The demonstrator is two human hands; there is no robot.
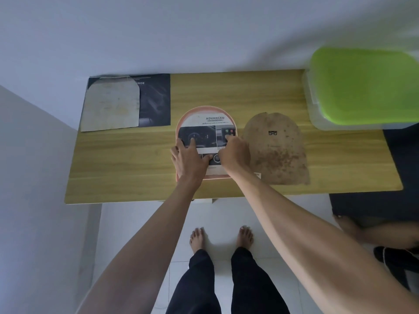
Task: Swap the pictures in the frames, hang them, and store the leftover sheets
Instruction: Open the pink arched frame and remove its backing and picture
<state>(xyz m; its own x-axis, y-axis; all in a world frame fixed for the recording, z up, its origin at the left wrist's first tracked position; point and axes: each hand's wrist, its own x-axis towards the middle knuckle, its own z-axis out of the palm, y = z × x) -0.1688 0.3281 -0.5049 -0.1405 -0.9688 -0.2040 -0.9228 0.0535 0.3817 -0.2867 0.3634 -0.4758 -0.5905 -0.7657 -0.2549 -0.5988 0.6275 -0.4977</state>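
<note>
An arch-shaped frame with a salmon-pink rim (205, 109) lies flat in the middle of the wooden table (122, 159). A printed sheet (212, 123) headed "ADVANCED" sits inside the frame. My left hand (189, 158) rests flat on the sheet's lower left, fingers spread. My right hand (234, 152) presses on the sheet's right side with its fingertips. A brown arch-shaped backing board (275, 150) with a small metal hanger lies just right of the frame. At the table's back left a pale arch-shaped board (111, 105) lies on a dark printed sheet (156, 100).
A clear plastic box with a lime-green lid (362, 87) stands at the table's back right corner. A white wall runs behind the table. A dark seat (374, 205) and another person's foot (347, 225) are at the right. My bare feet stand on white floor tiles.
</note>
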